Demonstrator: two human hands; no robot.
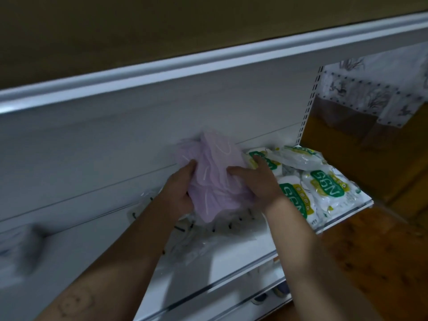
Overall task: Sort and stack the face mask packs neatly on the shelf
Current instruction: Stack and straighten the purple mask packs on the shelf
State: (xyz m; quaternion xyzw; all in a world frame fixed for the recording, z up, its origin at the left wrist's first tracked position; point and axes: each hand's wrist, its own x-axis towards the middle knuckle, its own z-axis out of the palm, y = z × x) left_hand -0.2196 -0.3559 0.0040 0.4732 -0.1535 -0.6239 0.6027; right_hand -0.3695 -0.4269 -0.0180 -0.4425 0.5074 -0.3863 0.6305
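Above the white shelf (pixel 243 251), both hands grip a lilac face mask pack (pixel 213 167). The left hand (pixel 183 193) curls round its left edge; the right hand (pixel 257 181) clasps its right edge, thumb on top. Its long axis runs away from the person toward the back panel (pixel 115 147), just beside the N95 packs (pixel 324 184).
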